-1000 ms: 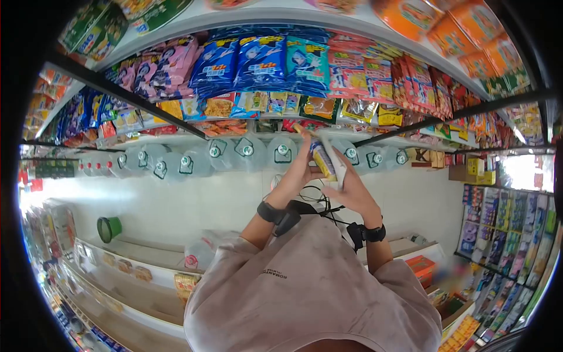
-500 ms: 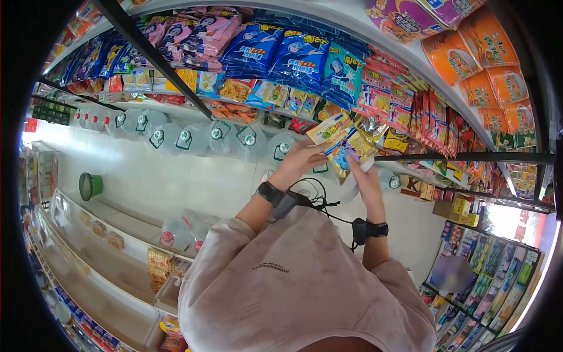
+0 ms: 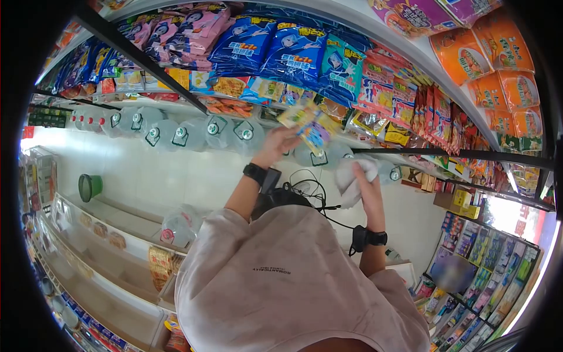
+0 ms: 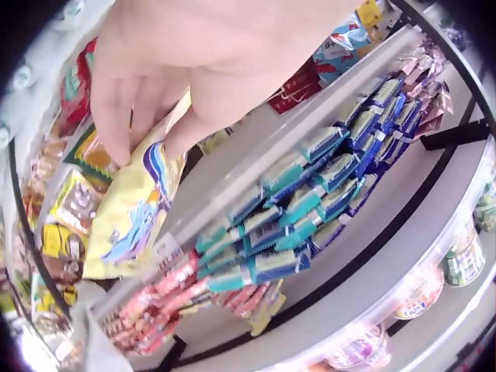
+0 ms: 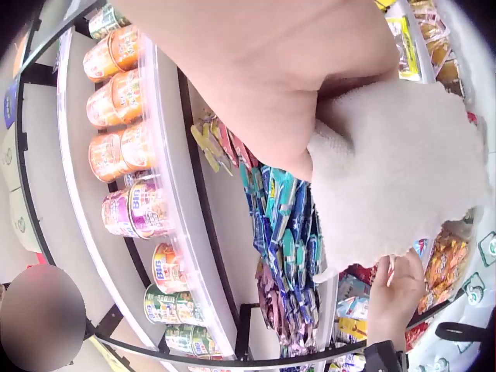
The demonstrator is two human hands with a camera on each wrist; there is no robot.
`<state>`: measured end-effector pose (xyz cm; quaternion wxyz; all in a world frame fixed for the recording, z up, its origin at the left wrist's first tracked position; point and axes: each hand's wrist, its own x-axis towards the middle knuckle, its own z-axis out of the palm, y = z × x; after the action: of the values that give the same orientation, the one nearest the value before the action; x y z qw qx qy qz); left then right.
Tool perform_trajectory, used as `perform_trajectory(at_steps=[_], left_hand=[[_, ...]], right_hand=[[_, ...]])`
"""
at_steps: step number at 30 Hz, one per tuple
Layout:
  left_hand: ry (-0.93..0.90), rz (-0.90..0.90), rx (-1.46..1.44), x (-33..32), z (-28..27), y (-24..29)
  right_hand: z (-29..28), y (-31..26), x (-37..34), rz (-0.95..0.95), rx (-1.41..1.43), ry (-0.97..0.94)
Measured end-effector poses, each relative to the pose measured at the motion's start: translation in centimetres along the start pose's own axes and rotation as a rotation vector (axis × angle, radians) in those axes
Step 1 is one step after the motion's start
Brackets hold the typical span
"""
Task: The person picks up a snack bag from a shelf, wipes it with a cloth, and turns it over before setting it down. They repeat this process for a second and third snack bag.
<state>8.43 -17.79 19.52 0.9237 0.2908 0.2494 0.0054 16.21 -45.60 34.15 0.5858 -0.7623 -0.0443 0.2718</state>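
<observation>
My left hand point(image 3: 274, 146) pinches a yellow snack packet point(image 3: 314, 130) by its edge, in front of the lower shelf. In the left wrist view the packet point(image 4: 136, 221) hangs from thumb and fingers, a blue pony printed on its face. A white cloth point(image 3: 347, 190) is in my right hand point(image 3: 369, 190), to the right of the packet and apart from it. Seen from the right wrist, the bunched cloth point(image 5: 395, 170) covers most of the fingers, with the thumb lying along its side.
Blue snack bags point(image 3: 293, 53) fill the shelf ahead, with pink ones beside them. Orange noodle tubs point(image 3: 460, 56) stand on the upper shelf at right. Large clear water jugs point(image 3: 190, 135) line the floor below. A dark shelf post point(image 3: 141, 56) crosses at left; a green bin point(image 3: 90, 188) stands behind.
Both hands were together at the packet; now they are apart. The left hand has carried the packet leftward, and the right hand with the cloth has come away from it.
</observation>
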Motion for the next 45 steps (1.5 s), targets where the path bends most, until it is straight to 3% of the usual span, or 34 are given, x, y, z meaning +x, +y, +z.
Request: perform_trajectory(at_steps=[2, 7, 10, 12, 14, 16, 22, 25, 29, 30, 32, 37, 40, 45], left_hand=[[0.024, 0.344, 0.102, 2.9, -5.2, -1.8], [0.329, 0.303, -0.146, 9.5, -8.9, 2.1], [0.372, 0.345, -0.100, 15.2, -12.8, 2.1], [0.406, 0.340, 0.215, 16.5, -13.8, 1.8], [0.467, 0.279, 0.192, 16.6, -13.0, 2.1], [0.557, 0.149, -0.170, 16.9, -12.3, 2.4], [0.374, 0.235, -0.143, 17.0, -14.5, 1.0], [0.425, 0.227, -0.141, 15.9, -14.5, 0.2], [0.279, 0.200, 0.068, 13.2, -13.5, -0.7], [0.248, 0.119, 0.160, 13.1, -13.5, -1.0], [0.181, -0.045, 0.348, 10.9, -10.0, -0.7], [-0.314, -0.194, 0.567, 6.2, -0.2, -0.9], [-0.509, -0.217, 0.753, 4.2, 7.4, -0.3], [-0.659, -0.035, 0.804, 2.3, 16.9, 0.0]], right_hand=[[-0.8, 0.2, -0.6, 0.005, 0.012, 0.043], [-2.2, 1.4, -2.4, 0.113, 0.017, 0.107], [-2.1, 3.1, -3.3, 0.144, 0.072, 0.135], [-1.5, 2.8, -3.9, 0.173, 0.085, 0.146], [-1.5, 3.2, -4.2, 0.195, 0.070, 0.154], [-1.5, 3.2, -4.4, 0.207, 0.057, 0.163], [-0.7, 3.0, -4.8, 0.202, 0.053, 0.173], [-0.1, 2.9, -4.6, 0.208, 0.069, 0.166], [-0.1, 3.8, -4.1, 0.212, 0.093, 0.171], [-0.1, 4.0, -4.0, 0.215, 0.105, 0.180], [-0.1, 4.1, -4.1, 0.225, 0.253, 0.200], [-1.3, 3.3, -4.1, 0.192, 0.580, 0.244], [-3.0, 3.7, -4.1, 0.184, 0.578, 0.297], [-6.1, 3.0, -3.7, 0.119, 0.665, 0.281]])
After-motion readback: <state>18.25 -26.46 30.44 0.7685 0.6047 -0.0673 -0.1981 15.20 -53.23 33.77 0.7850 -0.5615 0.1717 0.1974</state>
